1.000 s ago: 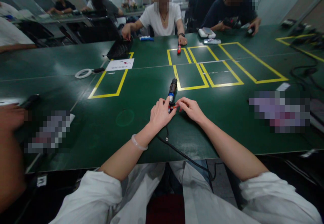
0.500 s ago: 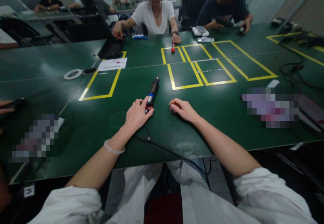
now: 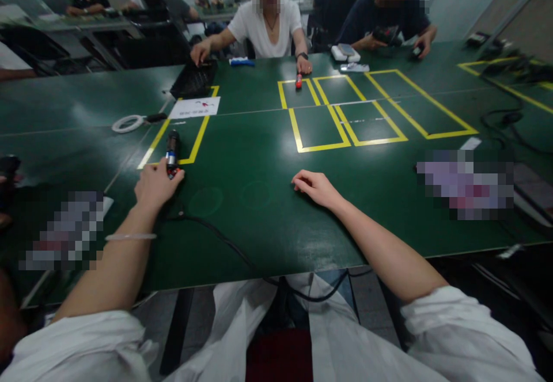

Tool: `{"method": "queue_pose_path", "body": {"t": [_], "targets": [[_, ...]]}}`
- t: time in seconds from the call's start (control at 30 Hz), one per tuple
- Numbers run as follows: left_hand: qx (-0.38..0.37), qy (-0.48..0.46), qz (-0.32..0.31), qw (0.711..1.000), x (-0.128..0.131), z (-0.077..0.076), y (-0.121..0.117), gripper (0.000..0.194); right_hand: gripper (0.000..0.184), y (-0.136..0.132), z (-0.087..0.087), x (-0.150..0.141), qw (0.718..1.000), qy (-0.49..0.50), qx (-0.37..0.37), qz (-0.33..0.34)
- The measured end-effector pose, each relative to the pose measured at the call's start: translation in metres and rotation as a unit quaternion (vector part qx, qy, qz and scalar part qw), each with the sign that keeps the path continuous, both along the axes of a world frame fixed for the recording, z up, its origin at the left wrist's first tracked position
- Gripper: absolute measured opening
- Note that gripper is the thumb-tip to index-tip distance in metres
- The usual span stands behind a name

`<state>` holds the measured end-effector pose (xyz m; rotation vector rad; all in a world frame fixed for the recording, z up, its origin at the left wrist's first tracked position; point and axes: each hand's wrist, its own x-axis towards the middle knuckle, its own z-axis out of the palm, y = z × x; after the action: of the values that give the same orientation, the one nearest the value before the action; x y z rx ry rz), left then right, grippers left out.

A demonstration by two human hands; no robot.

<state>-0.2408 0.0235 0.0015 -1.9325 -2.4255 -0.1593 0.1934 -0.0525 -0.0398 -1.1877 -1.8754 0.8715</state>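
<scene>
My left hand [image 3: 156,185] is closed around the rear of a corded electric screwdriver [image 3: 172,146], whose dark body has a silver and blue band and some red near my thumb. Its front end points away from me, inside the left yellow-taped rectangle [image 3: 197,140]. From near my wrist a black cord [image 3: 216,233] runs across the green table [image 3: 242,220] and over its front edge. My right hand [image 3: 314,187] rests on the table with its fingers loosely curled, and nothing shows in them.
A white printed sheet [image 3: 195,107] and a black tray [image 3: 194,79] lie beyond the screwdriver, with a white coiled cable [image 3: 128,123] to their left. Opposite, a person in a white shirt [image 3: 270,27] touches a red-tipped tool [image 3: 298,82]. Pixelated items flank me on both sides.
My left hand has carried the electric screwdriver left, from the table's middle to the left taped rectangle, with the cord trailing. My right hand has stayed nearly still.
</scene>
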Motion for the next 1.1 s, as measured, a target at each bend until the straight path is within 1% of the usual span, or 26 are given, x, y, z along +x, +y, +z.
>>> {"method": "queue_pose_path", "body": {"t": [0.07,0.13,0.23,0.3,0.37,0.43,0.5,0.6,0.8,0.87,0.93,1.0,1.03,1.1], "targets": [[-0.010,0.010,0.027,1.000,-0.023,0.002,0.011,0.070,0.023,0.000,0.000,0.000,1.000,0.000,-0.001,0.002],[-0.021,0.035,0.045,0.998,-0.040,0.003,0.019,0.067,0.023,0.000,0.000,0.000,1.000,-0.001,0.000,0.005],[-0.037,0.093,0.034,0.994,-0.049,0.003,0.021,0.063,0.023,0.000,-0.001,0.000,1.000,-0.006,0.002,0.008],[-0.029,0.124,0.015,0.992,-0.045,0.001,0.016,0.060,0.023,0.001,-0.002,0.000,1.000,-0.010,0.004,0.008],[0.009,0.139,0.007,0.990,-0.036,-0.004,0.008,0.057,0.023,0.000,-0.002,0.000,1.000,-0.015,0.004,0.007],[0.052,0.135,0.016,0.989,-0.028,-0.009,0.003,0.054,0.023,0.000,-0.001,-0.001,1.000,-0.018,0.004,0.007],[0.078,0.119,0.030,0.989,-0.024,-0.013,0.001,0.053,0.023,0.000,-0.001,-0.001,1.000,-0.022,0.005,0.008],[0.074,0.102,0.038,0.991,-0.026,-0.017,0.004,0.051,0.023,0.000,-0.001,-0.001,0.999,-0.030,0.008,0.008],[0.085,0.109,0.040,0.990,-0.027,-0.019,0.006,0.050,0.023,0.000,-0.001,-0.001,0.999,-0.035,0.010,0.011],[0.093,0.097,0.050,0.990,-0.027,-0.019,0.006,0.049,0.022,0.000,0.000,-0.001,0.999,-0.037,0.007,0.009],[0.101,0.061,0.068,0.991,-0.028,-0.017,0.006,0.047,0.022,0.000,0.000,-0.001,0.999,-0.037,0.005,0.006],[0.129,0.022,0.074,0.989,-0.029,-0.013,0.008,0.043,0.022,0.000,0.000,-0.002,0.999,-0.037,0.004,0.005],[0.153,0.010,0.065,0.986,-0.027,-0.010,0.009,0.041,0.022,0.000,0.000,-0.002,0.999,-0.037,0.004,0.005],[0.198,-0.010,0.015,0.980,-0.016,-0.003,0.009,0.039,0.022,0.001,0.000,-0.002,0.999,-0.037,0.004,0.007]]}}
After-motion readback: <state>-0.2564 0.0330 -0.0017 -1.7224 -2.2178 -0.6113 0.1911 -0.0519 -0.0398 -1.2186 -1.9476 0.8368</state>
